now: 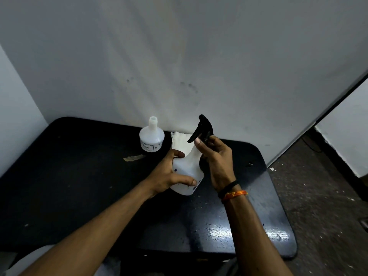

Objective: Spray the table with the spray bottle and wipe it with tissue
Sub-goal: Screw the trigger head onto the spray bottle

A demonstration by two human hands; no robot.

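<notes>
While left hand (169, 174) grips spray bottle (189, 170) | right hand (217, 156) grips sprayer head (203, 128) | mid-table (79, 176).

One wide-angle view from the person's head, looking forward and steeply down over both forearms onto the dark desk (79, 186), close enough that it fills the lower frame; the wall (179, 56) behind takes the upper half, edges bent by the lens

spray bottle (188, 170) – translucent white plastic | table (219, 232) – glossy black, wet | tissue (180, 141) – crinkled paper
</notes>
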